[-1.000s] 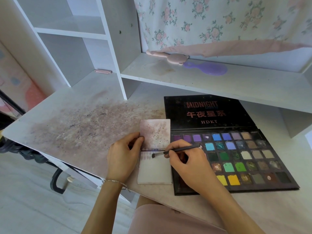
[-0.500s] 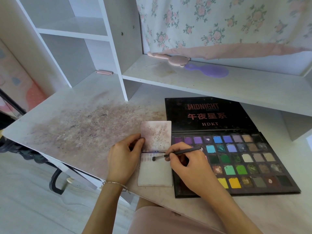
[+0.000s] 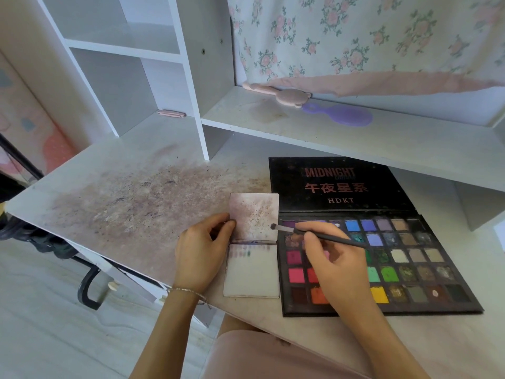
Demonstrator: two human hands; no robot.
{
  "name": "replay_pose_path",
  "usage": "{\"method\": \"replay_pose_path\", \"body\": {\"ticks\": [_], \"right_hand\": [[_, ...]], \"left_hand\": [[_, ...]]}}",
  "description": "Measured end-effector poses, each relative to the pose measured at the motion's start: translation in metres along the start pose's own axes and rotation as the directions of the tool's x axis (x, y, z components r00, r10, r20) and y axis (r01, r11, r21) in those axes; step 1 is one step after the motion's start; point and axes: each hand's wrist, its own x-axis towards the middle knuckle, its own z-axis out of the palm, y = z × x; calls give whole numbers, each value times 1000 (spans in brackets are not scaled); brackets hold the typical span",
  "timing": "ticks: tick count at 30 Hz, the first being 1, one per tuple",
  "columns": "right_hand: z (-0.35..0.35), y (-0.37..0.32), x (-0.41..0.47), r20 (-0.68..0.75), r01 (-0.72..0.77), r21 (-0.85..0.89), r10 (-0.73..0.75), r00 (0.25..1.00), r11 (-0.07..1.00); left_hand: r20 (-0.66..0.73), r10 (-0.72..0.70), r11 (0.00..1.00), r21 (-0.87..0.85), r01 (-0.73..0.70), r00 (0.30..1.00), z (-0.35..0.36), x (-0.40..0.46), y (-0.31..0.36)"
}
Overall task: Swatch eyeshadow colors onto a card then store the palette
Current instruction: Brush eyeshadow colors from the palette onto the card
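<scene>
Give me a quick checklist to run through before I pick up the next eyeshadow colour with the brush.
1. Palette open and flat on the desk: ok.
2. Brush gripped in the right hand: ok.
3. Brush tip off the card and near the palette's left edge: ok.
4. Left hand steadying the card's left edge: ok.
5. Room left on the card: ok, only one short row of swatches along the top of the lower half.
6. Brush tip free of the last colour: cannot tell, it looks dark.
7. Wanted pan uncovered: cannot tell, the right hand hides several pans.
</scene>
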Motion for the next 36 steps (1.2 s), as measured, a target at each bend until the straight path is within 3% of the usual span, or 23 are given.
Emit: {"method": "replay_pose_path", "body": {"ticks": [7, 15, 22, 30, 36], "right_hand": [[-44, 4, -5, -164, -22, -29, 17, 986, 999], [-90, 21, -10, -345, -79, -175, 14, 938, 981], [-98, 31, -12, -374, -75, -273, -34, 927, 959], [-98, 36, -11, -291, -78, -358, -31, 956, 931], [-99, 35, -11, -306, -82, -341, -29, 952, 936]], "left_hand": [[-25, 42, 999, 18, -41, 999, 0, -1, -2], [-17, 21, 999, 30, -20, 1000, 1, 0, -3], [-8, 16, 999, 47, -16, 1000, 0, -1, -1], [-5, 37, 997, 61, -36, 999, 0, -2, 0], [-3, 30, 999, 42, -29, 1000, 2, -2, 0]]}}
